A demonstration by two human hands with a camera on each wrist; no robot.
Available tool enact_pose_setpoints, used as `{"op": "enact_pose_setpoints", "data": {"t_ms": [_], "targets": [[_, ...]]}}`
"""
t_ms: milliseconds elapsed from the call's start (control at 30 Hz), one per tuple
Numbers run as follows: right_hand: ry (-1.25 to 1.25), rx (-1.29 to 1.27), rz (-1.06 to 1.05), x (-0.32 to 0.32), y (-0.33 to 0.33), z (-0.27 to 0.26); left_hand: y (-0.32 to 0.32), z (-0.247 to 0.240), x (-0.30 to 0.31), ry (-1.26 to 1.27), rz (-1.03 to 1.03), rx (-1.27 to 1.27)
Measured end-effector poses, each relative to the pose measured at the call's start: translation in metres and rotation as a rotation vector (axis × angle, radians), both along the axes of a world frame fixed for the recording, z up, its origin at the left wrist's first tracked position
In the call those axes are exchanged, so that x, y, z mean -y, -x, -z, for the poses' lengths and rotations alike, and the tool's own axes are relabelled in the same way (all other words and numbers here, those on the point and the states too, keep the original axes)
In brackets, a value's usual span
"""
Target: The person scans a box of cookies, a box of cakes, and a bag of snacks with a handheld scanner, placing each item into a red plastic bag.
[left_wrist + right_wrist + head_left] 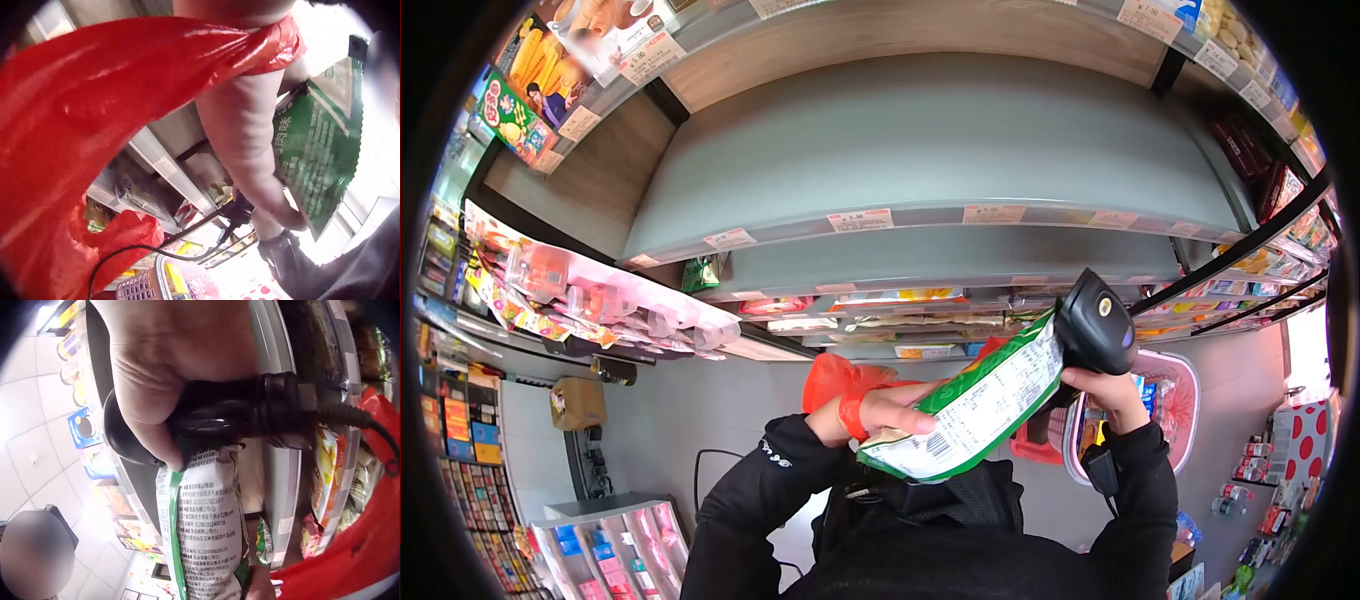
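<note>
My left hand (887, 411) pinches the lower end of a green and white snack bag (990, 405), thumb on its printed back. That back, with fine print and a barcode, faces up in the head view. In the left wrist view, the bag's green side (322, 150) shows beyond the fingers. My right hand (1108, 393) grips a black handheld barcode scanner (1097, 325) by the handle. Its thumb lies right at the bag's upper end in the right wrist view, where the scanner's handle (219, 419) crosses above the bag. A red plastic bag (837, 382) hangs from my left wrist.
A grey shelf (920, 140) with price tags spans the front, with packaged goods on lower levels. A pink and white basket (1192, 420) holding packages stands below my right hand. The scanner's cable (137, 248) loops past the red bag. A cardboard box (578, 403) sits at left.
</note>
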State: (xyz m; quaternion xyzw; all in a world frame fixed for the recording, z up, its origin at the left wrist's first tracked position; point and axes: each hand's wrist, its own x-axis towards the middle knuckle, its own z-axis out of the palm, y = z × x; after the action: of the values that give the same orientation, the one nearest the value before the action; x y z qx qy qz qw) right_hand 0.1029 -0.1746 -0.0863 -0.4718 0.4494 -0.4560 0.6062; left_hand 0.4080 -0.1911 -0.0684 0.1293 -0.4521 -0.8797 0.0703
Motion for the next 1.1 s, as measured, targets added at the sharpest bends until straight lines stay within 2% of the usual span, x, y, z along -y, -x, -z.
{"op": "enact_pose_setpoints", "data": {"t_ms": [33, 100, 133, 167, 267, 367, 400, 500, 567, 667, 700, 767, 833, 900, 933, 967, 1033, 1067, 1100], "targets": [[0.023, -0.010, 0.033, 0.000, 0.002, 0.002, 0.005, -0.007, -0.001, -0.003, -0.003, 0.003], [0.048, 0.025, 0.100, -0.004, 0.011, 0.003, 0.017, -0.019, -0.001, 0.288, -0.099, 0.121], [0.017, 0.027, 0.140, -0.008, 0.016, -0.004, 0.020, -0.015, 0.001, 0.355, -0.109, 0.083], [0.044, 0.038, 0.156, -0.011, 0.023, -0.008, 0.022, -0.015, 0.001, 0.354, -0.109, 0.083], [0.139, -0.055, 0.229, -0.021, 0.041, -0.026, 0.026, -0.017, 0.002, 0.234, -0.369, 0.237], [0.134, -0.116, 0.294, -0.028, 0.053, -0.036, 0.033, -0.019, 0.002, 0.494, -0.591, 0.393], [0.184, -0.131, 0.314, -0.028, 0.053, -0.039, 0.035, -0.018, 0.003, 0.485, -0.613, 0.349], [0.248, -0.275, 0.326, -0.026, 0.059, -0.028, 0.040, -0.028, 0.003, 0.526, -0.570, 0.374], [0.201, -0.357, 0.309, -0.025, 0.057, -0.024, 0.047, -0.032, 0.005, 0.551, -0.532, 0.348], [0.431, -0.563, 0.152, -0.027, 0.060, -0.031, 0.054, -0.040, 0.008, 0.655, -0.512, 0.402], [0.432, -0.562, 0.155, -0.028, 0.057, -0.037, 0.056, -0.045, 0.007, 0.655, -0.477, 0.420], [0.590, -0.622, 0.137, -0.030, 0.053, -0.044, 0.058, -0.051, 0.004, 0.653, -0.443, 0.438], [0.813, -0.897, 0.068, -0.024, 0.047, -0.041, 0.061, -0.055, 0.002, 0.640, -0.446, 0.413], [0.985, -0.949, -0.015, -0.015, 0.029, -0.049, 0.062, -0.059, 0.001, 0.621, -0.454, 0.390], [0.927, -0.877, -0.062, -0.012, 0.021, -0.051, 0.063, -0.060, 0.000, 0.622, -0.473, 0.361], [0.954, -0.925, -0.087, -0.009, 0.020, -0.043, 0.062, -0.061, 0.000, 0.622, -0.492, 0.333], [0.551, -0.631, -0.153, -0.003, 0.011, -0.025, 0.061, -0.064, 0.000, 0.578, -0.494, 0.353], [0.498, -0.481, -0.166, 0.000, 0.007, -0.015, 0.061, -0.066, 0.001, 0.534, -0.492, 0.369], [0.343, -0.309, -0.201, 0.002, -0.004, -0.027, 0.060, -0.070, 0.001, 0.533, -0.494, 0.369]]}}
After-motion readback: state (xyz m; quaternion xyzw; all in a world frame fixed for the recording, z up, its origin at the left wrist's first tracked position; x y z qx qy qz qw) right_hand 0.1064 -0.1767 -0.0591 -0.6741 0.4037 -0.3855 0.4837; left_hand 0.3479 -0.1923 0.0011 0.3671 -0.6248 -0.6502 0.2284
